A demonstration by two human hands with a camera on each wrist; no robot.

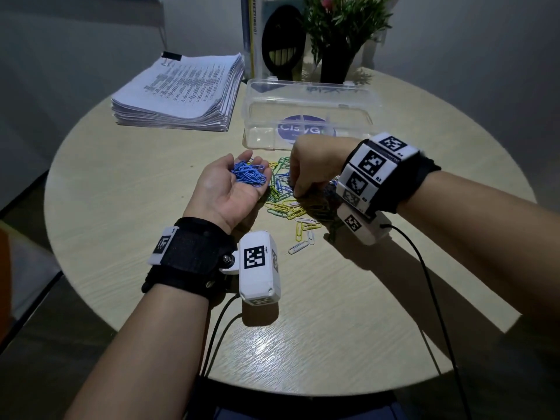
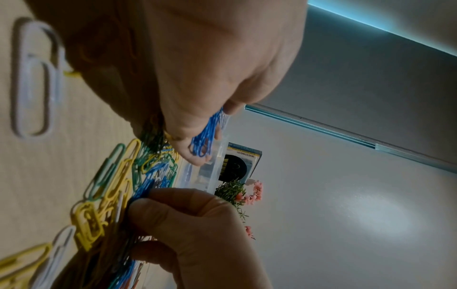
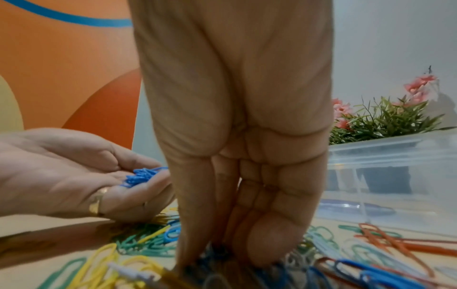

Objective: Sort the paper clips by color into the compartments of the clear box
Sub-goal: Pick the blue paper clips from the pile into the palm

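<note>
A left hand [image 1: 230, 189] lies palm-up, fingers relaxed, cradling blue paper clips [image 1: 249, 174]. Beside it, the right hand [image 1: 315, 168] reaches fingertips-down into the mixed clip pile [image 1: 288, 201], possibly pinching one. Beyond sits the clear box [image 1: 309, 113].

Both forearms are bare. Each wrist wears a black fabric strap [image 1: 189, 253] with white tags printed in black square codes. Beside the left strap sits a white camera block [image 1: 260, 269] on a bolted bracket, trailing 2 black cables. The left hand [image 3: 74, 181] wears 1 gold ring [image 3: 97, 202].
</note>
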